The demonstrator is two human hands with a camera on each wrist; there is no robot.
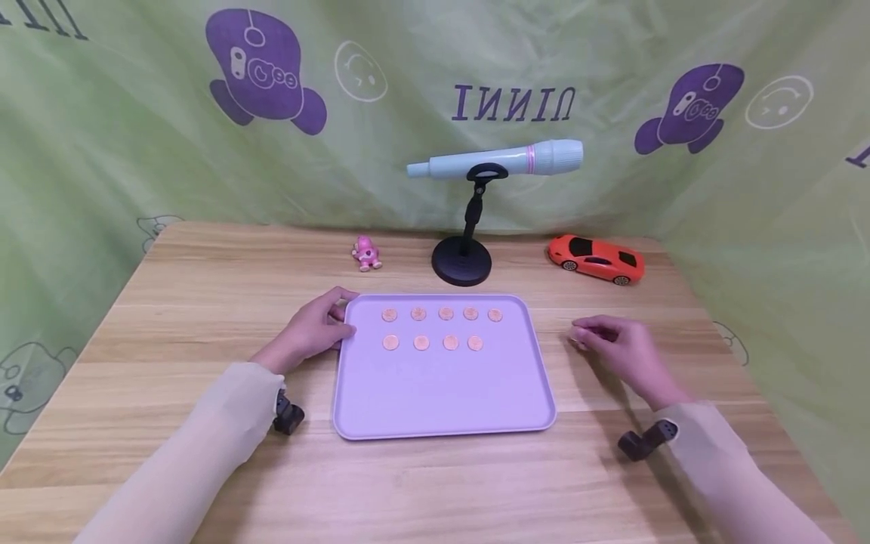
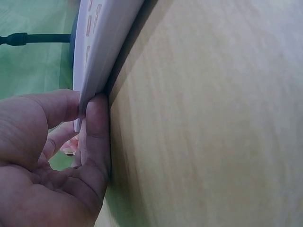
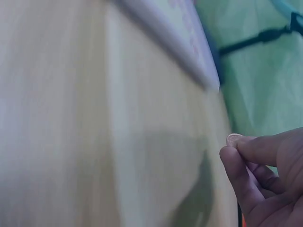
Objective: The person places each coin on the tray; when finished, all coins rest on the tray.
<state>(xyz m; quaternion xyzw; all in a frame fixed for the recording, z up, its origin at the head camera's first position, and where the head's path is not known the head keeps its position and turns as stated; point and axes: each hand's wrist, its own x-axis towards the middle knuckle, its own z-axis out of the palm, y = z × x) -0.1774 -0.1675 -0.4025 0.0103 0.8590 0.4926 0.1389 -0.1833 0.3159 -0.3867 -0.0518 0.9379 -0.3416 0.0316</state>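
A light purple tray (image 1: 442, 400) lies on the table with copper coins (image 1: 445, 313) in two rows on its far half. The far row has several coins, and the nearer row is one coin shorter. My left hand (image 1: 314, 326) pinches the tray's left rim, thumb on top and fingers beneath, as the left wrist view shows. To the right of the tray, my right hand (image 1: 621, 355) is held above the table. Between its thumb and forefinger it pinches a single coin (image 3: 233, 139), whose edge pokes out at the fingertips.
Behind the tray stand a small pink figurine (image 1: 366, 254), a black stand (image 1: 462, 261) bearing a light blue microphone (image 1: 485, 161), and an orange toy car (image 1: 596, 259). A green patterned cloth (image 1: 408, 204) hangs behind the wooden table (image 1: 442, 491).
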